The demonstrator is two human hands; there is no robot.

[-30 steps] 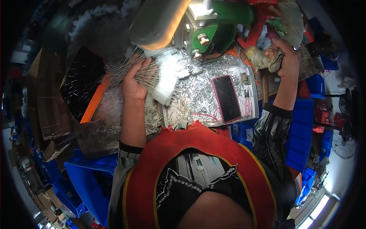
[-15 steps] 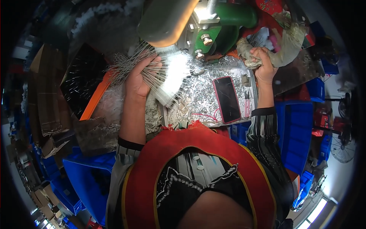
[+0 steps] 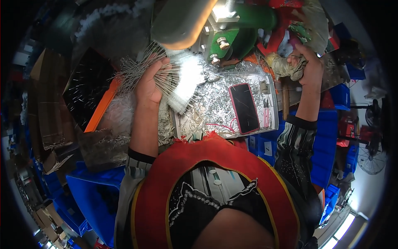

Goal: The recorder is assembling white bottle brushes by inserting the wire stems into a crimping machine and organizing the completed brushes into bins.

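A cluttered workshop surrounds a worktop (image 3: 215, 112) strewn with small shiny metal scraps. At twelve o'clock a green machine body (image 3: 244, 25) with bolts stands over the worktop, and a thick grey lever (image 3: 182, 20) slants in front of it. A dark phone (image 3: 244, 108) lies flat on the scraps at about two o'clock from the picture's centre, with a small pink-handled tool (image 3: 265, 113) just to its right. At nine o'clock sits a black tray (image 3: 89, 89) with an orange edge, near brown cardboard (image 3: 45, 112). Blue bins (image 3: 97, 199) fill the lower left, and more blue crates (image 3: 327, 145) stand at three o'clock.

The left hand (image 3: 151, 83) is at eleven o'clock, its fingers closed around a bundle of thin metal wires (image 3: 137, 70) that fans out to the upper left and to the right past the palm. White brush heads (image 3: 186, 83) sit on the right-hand ends, just under the machine, touching the scrap pile.

The right hand (image 3: 309, 64) is raised at one o'clock, well apart from the left, its fingers clamped on a crumpled, dirty rag (image 3: 286, 66) that bulges to the left of the palm, just beside red and green clutter.
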